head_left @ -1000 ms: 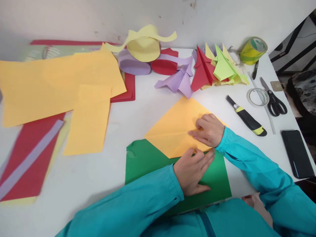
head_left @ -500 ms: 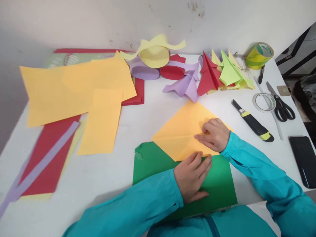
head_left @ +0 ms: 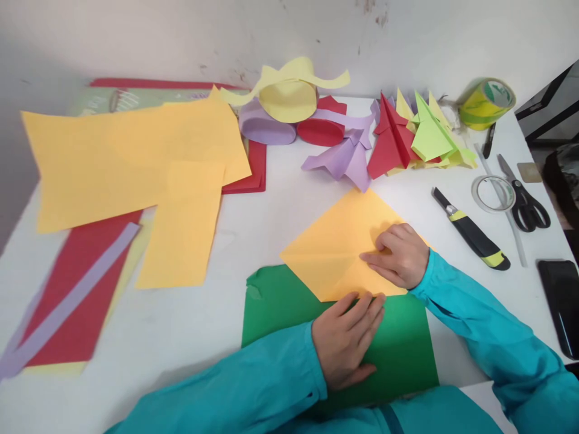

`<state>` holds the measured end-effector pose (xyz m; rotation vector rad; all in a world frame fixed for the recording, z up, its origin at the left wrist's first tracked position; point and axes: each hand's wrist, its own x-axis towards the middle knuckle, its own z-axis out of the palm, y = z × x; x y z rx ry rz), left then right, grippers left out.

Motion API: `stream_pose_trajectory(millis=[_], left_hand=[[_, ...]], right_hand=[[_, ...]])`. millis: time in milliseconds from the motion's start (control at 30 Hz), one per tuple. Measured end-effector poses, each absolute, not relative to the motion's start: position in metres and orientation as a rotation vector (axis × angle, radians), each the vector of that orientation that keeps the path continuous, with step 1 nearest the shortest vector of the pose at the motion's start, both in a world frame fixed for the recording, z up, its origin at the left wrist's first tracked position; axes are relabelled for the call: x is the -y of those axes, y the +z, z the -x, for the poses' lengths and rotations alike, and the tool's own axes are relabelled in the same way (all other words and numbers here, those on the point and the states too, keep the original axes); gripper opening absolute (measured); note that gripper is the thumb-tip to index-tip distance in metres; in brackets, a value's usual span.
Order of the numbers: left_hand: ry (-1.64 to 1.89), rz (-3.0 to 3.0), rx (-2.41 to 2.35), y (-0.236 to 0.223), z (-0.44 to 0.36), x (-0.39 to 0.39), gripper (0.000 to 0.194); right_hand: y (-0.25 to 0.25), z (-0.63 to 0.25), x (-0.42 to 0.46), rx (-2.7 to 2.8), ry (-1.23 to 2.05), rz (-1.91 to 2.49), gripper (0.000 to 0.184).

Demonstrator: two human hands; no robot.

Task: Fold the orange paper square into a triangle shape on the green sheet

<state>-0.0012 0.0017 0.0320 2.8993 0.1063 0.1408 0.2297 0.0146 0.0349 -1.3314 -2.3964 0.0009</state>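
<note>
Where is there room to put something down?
The table is bare between the red sheet and green sheet, and a smaller patch lies between the knife, phone and right sleeve. Crowded: the back, with paper planes and rings, and around the scissors.

The support is a white table (head_left: 262, 223), its rear edge set against the wall. Front section: a green sheet (head_left: 402, 337) lies flat; a creased orange sheet (head_left: 335, 241) rests partly on it and partly on the tabletop. Right section: utility knife (head_left: 474, 235), scissors (head_left: 529, 211) and phone (head_left: 561, 307). Rear section: wide yellow tape roll (head_left: 474, 114) at the corner, lilac paper plane (head_left: 341, 158), lilac loop (head_left: 271, 131) and red loop (head_left: 321, 131). Left section: overlapping coloured sheets (head_left: 90, 295).
</note>
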Motion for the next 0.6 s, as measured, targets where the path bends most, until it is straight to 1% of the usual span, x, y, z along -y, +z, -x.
stream_pose_trajectory(millis=[333,600], left_hand=[[0.176,-2.845,-0.091,0.0300,0.0002,-0.0094,0.064],[0.209,-2.793,-0.152,0.0258,0.0007,-0.0081,0.059]], right_hand=[[0.0355,-0.2269,-0.0107,2.381,-0.076,1.356,0.019],[0.0368,-0.2265,-0.0110,2.381,-0.029,1.368,0.021]])
